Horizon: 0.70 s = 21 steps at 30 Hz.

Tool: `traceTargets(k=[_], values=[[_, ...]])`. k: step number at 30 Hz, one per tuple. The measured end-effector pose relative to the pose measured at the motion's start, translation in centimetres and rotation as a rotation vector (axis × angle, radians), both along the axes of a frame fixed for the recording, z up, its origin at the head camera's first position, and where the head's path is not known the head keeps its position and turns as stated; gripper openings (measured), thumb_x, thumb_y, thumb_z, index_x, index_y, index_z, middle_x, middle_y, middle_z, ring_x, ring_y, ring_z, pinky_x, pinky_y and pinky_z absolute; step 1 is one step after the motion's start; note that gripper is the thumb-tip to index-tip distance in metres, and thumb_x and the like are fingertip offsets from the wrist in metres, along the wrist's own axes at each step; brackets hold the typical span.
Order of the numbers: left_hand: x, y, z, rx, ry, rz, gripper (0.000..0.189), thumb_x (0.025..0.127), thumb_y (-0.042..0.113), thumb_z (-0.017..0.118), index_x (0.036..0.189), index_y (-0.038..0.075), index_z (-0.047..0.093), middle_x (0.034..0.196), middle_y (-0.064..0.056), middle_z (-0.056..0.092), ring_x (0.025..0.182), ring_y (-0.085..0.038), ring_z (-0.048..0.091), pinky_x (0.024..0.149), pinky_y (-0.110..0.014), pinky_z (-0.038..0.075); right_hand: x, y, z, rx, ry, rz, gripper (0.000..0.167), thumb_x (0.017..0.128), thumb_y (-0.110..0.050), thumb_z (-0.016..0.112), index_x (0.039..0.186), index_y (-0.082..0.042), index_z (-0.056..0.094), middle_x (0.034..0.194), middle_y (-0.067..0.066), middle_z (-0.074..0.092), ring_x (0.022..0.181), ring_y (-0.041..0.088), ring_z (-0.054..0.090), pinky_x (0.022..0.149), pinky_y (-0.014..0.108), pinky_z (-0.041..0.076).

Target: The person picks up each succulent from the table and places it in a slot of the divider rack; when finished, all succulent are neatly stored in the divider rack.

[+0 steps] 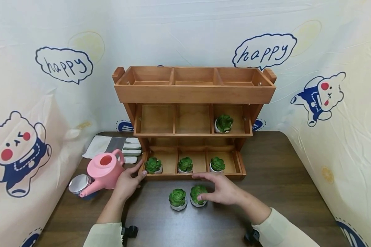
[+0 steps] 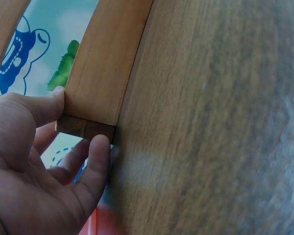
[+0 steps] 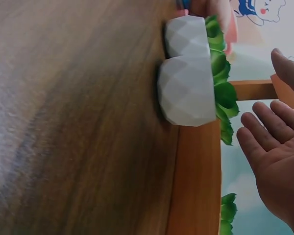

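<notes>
A three-tier wooden shelf (image 1: 194,94) with divided trays stands on the table. My left hand (image 1: 128,183) grips the left front corner of its bottom tray; in the left wrist view the thumb (image 2: 49,107) lies on the tray's edge and the fingers curl round its end. My right hand (image 1: 224,188) is open, fingers spread, beside and over a potted succulent (image 1: 198,195) in front of the shelf. Left of that plant stands another potted succulent (image 1: 177,199). Both have white faceted pots (image 3: 188,90). Nothing lies in the right palm.
Potted succulents sit in the bottom tray's left (image 1: 154,165), middle (image 1: 185,164) and right (image 1: 217,164) compartments; one more potted succulent (image 1: 224,123) is in the middle tier. A pink watering can (image 1: 103,171), a metal tin (image 1: 79,184) and gloves (image 1: 111,145) lie at left.
</notes>
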State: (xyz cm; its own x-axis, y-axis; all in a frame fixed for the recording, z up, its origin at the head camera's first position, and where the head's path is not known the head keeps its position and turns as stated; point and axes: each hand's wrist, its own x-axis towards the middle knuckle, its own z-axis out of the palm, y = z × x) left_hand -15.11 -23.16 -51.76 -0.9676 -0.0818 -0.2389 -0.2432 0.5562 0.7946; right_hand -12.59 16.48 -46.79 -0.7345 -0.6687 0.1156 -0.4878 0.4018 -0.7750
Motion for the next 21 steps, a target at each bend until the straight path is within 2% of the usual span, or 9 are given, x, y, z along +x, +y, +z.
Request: traceTargets(k=[5, 8, 15, 21], values=[[0.2, 0.1, 0.1, 0.003, 0.014, 0.002, 0.067, 0.098, 0.045, 0.071, 0.158, 0.03, 0.045, 0.153, -0.023, 0.047, 0.071, -0.026, 0.064, 0.07, -0.035, 0.054, 0.2, -0.1, -0.5, 0.031, -0.037, 0.014, 0.078, 0.081, -0.041, 0.09, 0.149, -0.029, 0.054, 0.15, -0.008, 0.056, 0.138, 0.015, 0.051, 0.115, 0.043, 0.04], [0.3, 0.2, 0.2, 0.002, 0.014, 0.002, 0.067, 0.098, 0.045, 0.071, 0.158, 0.03, 0.045, 0.153, -0.023, 0.047, 0.071, -0.025, 0.064, 0.07, -0.035, 0.054, 0.3, 0.0, -0.8, 0.063, -0.092, 0.011, 0.083, 0.079, -0.041, 0.091, 0.151, -0.034, 0.051, 0.15, -0.013, 0.054, 0.136, 0.014, 0.052, 0.115, 0.043, 0.04], [0.3, 0.2, 0.4, 0.011, 0.0, 0.0, 0.068, 0.098, 0.046, 0.071, 0.158, 0.03, 0.045, 0.156, -0.023, 0.044, 0.073, -0.026, 0.065, 0.071, -0.034, 0.055, 0.1, 0.2, -1.7, 0.126, -0.114, 0.046, 0.093, 0.077, -0.048, 0.091, 0.155, -0.021, 0.049, 0.149, -0.007, 0.056, 0.131, 0.015, 0.055, 0.112, 0.043, 0.043], [0.2, 0.2, 0.4, 0.005, -0.005, -0.001, 0.068, 0.097, 0.048, 0.071, 0.158, 0.031, 0.044, 0.155, -0.023, 0.045, 0.073, -0.026, 0.064, 0.072, -0.034, 0.053, 0.0, 0.3, -2.4, 0.153, -0.132, 0.059, 0.098, 0.074, -0.041, 0.094, 0.156, -0.018, 0.046, 0.149, -0.001, 0.057, 0.13, 0.014, 0.055, 0.111, 0.043, 0.042]])
